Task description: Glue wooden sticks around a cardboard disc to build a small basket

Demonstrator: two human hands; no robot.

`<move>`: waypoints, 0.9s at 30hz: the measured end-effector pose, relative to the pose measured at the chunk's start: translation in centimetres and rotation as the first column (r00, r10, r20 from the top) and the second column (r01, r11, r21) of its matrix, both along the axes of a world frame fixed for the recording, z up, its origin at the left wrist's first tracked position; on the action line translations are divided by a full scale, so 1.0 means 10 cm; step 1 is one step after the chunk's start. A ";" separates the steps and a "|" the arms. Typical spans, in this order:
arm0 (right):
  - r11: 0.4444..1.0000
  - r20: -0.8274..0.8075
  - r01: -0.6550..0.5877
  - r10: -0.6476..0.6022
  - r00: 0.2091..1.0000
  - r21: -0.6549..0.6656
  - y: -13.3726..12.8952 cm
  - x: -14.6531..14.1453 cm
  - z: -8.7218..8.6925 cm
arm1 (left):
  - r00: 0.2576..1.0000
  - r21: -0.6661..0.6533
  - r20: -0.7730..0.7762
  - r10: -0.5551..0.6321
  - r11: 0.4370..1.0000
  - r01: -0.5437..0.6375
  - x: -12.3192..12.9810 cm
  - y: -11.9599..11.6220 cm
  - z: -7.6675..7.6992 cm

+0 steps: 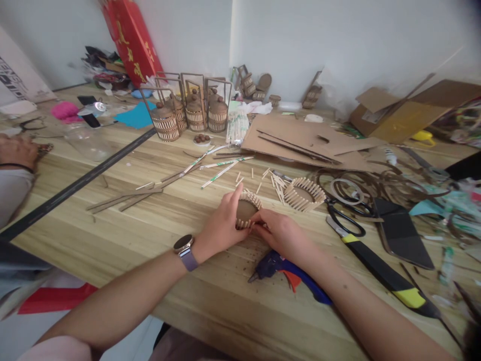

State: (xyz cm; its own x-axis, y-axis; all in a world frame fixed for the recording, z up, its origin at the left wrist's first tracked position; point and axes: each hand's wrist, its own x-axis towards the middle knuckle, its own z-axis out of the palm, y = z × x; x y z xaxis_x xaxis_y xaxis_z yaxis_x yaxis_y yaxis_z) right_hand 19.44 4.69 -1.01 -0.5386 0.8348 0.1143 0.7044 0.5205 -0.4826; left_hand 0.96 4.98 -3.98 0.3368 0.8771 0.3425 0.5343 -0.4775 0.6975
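Note:
Around the left side of a small round piece (247, 209), with a brown base and a ring of short pale sticks, my left hand (221, 220) is wrapped. At its near right edge my right hand (272, 225) is closed in a pinch; whatever lies between the fingertips is too small to make out. A second ring of sticks (303, 194) lies to the right, beside a pile of loose short sticks (278, 188). Below my right hand, partly covered by the forearm, rests a blue glue gun (270, 264) with an orange trigger.
Scissors (347, 220), a yellow-black cutter (387, 271) and a phone (404, 233) lie at right. Behind are cardboard (300, 140), a box (409, 115) and several lidded baskets (195, 113). A black strip (82, 183) crosses the left side, near another person's hand (17, 150).

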 end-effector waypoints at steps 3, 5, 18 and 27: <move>1.000 -0.004 -0.005 0.005 1.000 0.004 0.00 0.00 0.00 | 1.000 0.001 0.005 0.003 1.000 -0.003 0.00 0.00 -0.01; 1.000 -0.008 -0.008 0.008 1.000 0.007 0.00 0.00 0.00 | 1.000 0.004 0.011 0.000 1.000 0.000 0.00 0.00 -0.01; 1.000 -0.013 -0.005 0.005 1.000 0.028 0.00 0.01 -0.01 | 1.000 0.028 0.000 -0.001 1.000 0.001 0.00 0.00 -0.02; 0.999 -0.014 -0.013 0.013 1.000 0.033 -0.01 0.00 0.00 | 1.000 0.015 -0.010 0.000 1.000 0.000 0.00 0.00 -0.02</move>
State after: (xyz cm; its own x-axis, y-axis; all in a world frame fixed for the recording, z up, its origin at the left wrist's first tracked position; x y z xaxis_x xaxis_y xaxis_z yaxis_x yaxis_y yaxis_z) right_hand 19.48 4.63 -1.04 -0.5475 0.8234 0.1488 0.6908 0.5452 -0.4749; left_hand 0.94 4.98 -4.22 0.3405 0.8717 0.3525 0.5407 -0.4882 0.6850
